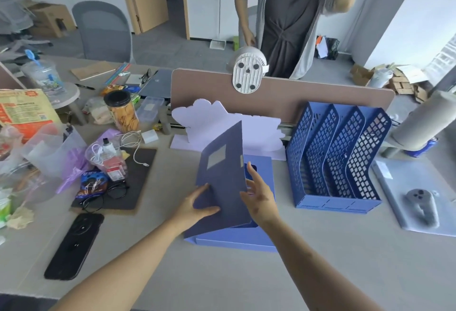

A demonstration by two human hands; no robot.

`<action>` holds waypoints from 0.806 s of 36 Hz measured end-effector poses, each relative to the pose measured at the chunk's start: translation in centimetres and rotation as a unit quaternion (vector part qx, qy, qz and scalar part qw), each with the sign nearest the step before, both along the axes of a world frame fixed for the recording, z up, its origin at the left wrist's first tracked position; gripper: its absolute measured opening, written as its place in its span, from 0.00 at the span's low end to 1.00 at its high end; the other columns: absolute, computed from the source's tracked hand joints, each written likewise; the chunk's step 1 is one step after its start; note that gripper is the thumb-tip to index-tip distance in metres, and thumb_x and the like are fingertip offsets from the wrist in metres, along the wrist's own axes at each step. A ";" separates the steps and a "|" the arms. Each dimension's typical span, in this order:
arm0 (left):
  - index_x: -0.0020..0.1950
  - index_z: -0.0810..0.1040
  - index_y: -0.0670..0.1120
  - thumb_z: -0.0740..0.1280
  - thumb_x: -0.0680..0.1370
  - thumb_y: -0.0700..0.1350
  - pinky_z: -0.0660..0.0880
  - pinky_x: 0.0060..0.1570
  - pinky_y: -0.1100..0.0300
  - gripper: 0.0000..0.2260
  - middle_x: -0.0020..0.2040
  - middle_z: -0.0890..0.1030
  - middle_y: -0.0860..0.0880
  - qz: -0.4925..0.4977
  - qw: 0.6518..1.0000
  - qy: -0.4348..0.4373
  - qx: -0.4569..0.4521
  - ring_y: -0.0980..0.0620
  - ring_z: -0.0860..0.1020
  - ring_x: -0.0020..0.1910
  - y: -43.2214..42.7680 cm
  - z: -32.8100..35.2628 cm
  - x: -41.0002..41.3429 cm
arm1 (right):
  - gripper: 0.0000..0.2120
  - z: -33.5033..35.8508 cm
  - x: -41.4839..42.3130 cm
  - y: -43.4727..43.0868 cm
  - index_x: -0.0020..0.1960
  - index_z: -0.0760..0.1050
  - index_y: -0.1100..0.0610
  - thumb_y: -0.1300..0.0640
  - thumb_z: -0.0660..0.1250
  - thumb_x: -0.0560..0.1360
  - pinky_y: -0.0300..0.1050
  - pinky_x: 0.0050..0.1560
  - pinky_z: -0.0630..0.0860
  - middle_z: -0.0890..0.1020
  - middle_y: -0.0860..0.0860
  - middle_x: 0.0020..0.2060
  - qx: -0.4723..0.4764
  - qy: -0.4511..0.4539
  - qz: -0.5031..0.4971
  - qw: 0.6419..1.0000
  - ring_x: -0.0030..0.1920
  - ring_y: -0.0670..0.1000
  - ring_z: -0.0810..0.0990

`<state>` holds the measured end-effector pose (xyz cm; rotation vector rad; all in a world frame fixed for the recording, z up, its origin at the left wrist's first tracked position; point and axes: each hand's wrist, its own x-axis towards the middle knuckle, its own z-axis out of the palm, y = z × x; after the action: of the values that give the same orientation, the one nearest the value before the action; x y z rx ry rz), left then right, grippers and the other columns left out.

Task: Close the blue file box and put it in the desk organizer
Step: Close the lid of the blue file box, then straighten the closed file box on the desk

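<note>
The blue file box (259, 238) lies flat on the desk in front of me, its lid (222, 175) raised almost upright and tilted a little to the right. My left hand (195, 206) presses on the lid's outer face near its lower edge, thumb across the front. My right hand (259, 192) is behind the lid's right edge, fingers spread over the open box. The blue desk organizer (338, 160), with several mesh dividers, stands to the right of the box, its slots showing nothing inside.
Left of the box lie a black phone (74, 246), glasses (108, 192) on a dark mat, snack packets and a biscuit jar (122, 111). A grey device (422, 206) lies on a sheet at right. A white cut-out (209, 118) leans on the partition; a person (291, 19) stands beyond.
</note>
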<state>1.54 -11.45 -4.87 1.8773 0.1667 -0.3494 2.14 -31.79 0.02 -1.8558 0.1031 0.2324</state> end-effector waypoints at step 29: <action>0.78 0.49 0.66 0.79 0.63 0.62 0.71 0.68 0.46 0.52 0.82 0.45 0.50 0.019 0.974 0.042 0.220 0.44 0.58 0.79 -6.4 -6.1 1.3 | 0.32 -10.5 -3.9 -8.5 0.71 0.66 0.41 0.62 0.70 0.72 0.46 0.62 0.76 0.75 0.38 0.65 0.076 0.146 -0.155 0.974 0.63 0.46 0.78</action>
<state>2.84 -17.88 -11.00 2.2937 0.3613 -0.3874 -1.75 -40.29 -10.49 -1.6177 0.5592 0.2863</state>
